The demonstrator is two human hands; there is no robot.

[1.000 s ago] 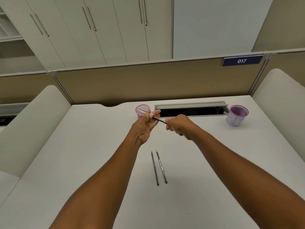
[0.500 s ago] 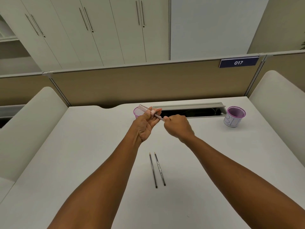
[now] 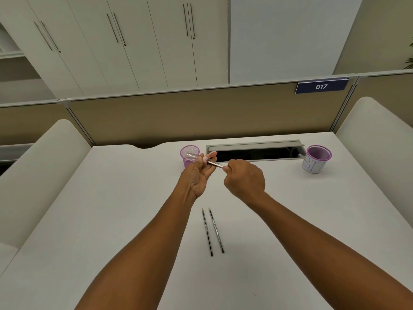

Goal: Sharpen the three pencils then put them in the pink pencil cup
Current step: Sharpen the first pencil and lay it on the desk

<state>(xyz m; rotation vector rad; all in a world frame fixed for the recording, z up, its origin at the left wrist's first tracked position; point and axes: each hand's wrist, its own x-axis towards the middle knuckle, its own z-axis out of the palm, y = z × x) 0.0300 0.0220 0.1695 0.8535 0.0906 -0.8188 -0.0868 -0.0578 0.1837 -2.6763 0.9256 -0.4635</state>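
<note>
My left hand [image 3: 199, 175] grips a pink sharpener with a clear shavings case [image 3: 194, 157], held above the table. My right hand [image 3: 244, 179] is closed on a dark pencil [image 3: 214, 164] whose tip sits inside the sharpener. Two more dark pencils [image 3: 212, 231] lie side by side on the white desk [image 3: 111, 220], nearer to me, tips pointing away. The pink mesh pencil cup [image 3: 186, 151] stands just behind my left hand, partly hidden by the sharpener.
A second purple-rimmed cup with a white paper label [image 3: 316, 158] stands at the far right. An open cable slot [image 3: 254, 153] runs along the desk's back edge. Cream padded dividers rise on the left [image 3: 40, 171] and right [image 3: 375, 139].
Both hands stay joined at the sharpener. My right hand has turned and slid slightly along the pencil; the sharpener has tilted a little. The two pencils on the desk have not moved.
</note>
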